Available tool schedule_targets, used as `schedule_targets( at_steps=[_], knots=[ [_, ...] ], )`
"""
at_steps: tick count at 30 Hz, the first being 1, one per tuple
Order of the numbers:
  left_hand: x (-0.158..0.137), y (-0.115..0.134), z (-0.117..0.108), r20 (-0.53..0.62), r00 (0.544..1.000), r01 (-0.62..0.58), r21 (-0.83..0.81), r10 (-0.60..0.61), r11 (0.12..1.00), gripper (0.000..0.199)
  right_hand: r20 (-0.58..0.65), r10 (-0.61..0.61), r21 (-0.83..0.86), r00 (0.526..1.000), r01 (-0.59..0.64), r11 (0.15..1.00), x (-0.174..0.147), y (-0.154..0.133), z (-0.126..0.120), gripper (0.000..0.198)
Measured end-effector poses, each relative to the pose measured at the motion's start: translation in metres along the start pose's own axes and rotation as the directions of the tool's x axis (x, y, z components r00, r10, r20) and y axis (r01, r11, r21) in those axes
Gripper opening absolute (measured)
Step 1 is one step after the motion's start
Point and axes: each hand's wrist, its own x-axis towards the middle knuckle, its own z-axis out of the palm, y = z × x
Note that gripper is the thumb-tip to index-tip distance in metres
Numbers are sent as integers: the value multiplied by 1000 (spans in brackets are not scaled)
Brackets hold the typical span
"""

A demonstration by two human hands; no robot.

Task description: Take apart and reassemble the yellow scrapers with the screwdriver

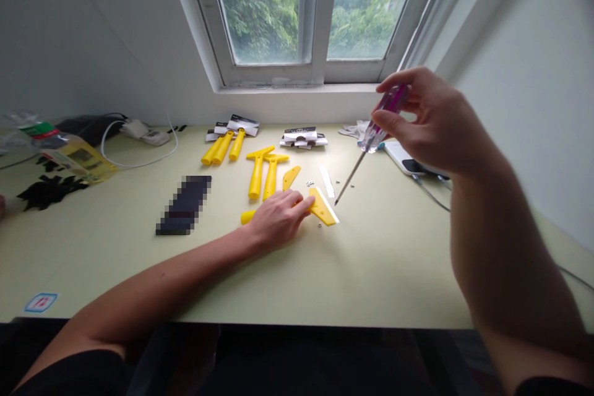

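Observation:
My left hand (pixel 278 218) is closed around a yellow scraper (pixel 323 209), its head pointing right with a white blade along the edge. In my right hand (pixel 434 120) is a screwdriver (pixel 371 136) with a clear and purple handle. Its tip points down, just right of the scraper's blade; whether it touches the table I cannot tell. A loose blade (pixel 327 181) lies behind the scraper, with small screws (pixel 351 185) to its right. Small nuts (pixel 310 184) lie to its left. A yellow scraper plate (pixel 291 177) rests behind my left hand, beside two yellow scraper handles (pixel 255 176).
Several scrapers with carded heads (pixel 223 147) lie at the back, near black-and-white card sleeves (pixel 304 137). A dark, pixelated slab (pixel 184 205) lies left. At the far left are a bottle (pixel 69 151) and black scraps (pixel 51 189). A white device (pixel 401 158) with cables sits right.

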Motion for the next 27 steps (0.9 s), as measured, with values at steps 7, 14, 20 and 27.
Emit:
schedule_targets(
  at_steps=[7,14,20,27],
  knots=[
    [8,-9,-16,-97,989,99,-94,-108,991,29,-71,-32,-56,997,28,998,5,12,-2,30],
    [1,1,-4,-1,1000,-16,11,16,1000,27,-189,18,-252,982,-66,966,11,37,-2,34],
    [-2,3,-1,31,999,-29,32,28,999,28,-164,67,-267,984,-109,958,15,43,3,34],
    [-2,4,-1,63,997,-46,55,43,997,29,-176,70,-250,982,-113,962,14,48,2,32]
  ],
)
